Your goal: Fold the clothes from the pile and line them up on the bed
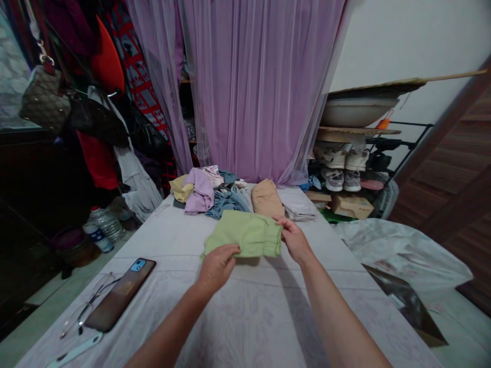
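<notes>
Both hands [217,267] [295,240] clamped on folded green garment [243,232], long axis roughly crosswise, gathered end [273,241] pointing right.

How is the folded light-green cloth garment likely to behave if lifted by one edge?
The light-green garment will probably be floppy: its gathered end wrinkles at the right hand. It is likely light, since the left hand just pinches its near edge. Its folded layers could fall open, as nothing visible fastens them.
</notes>
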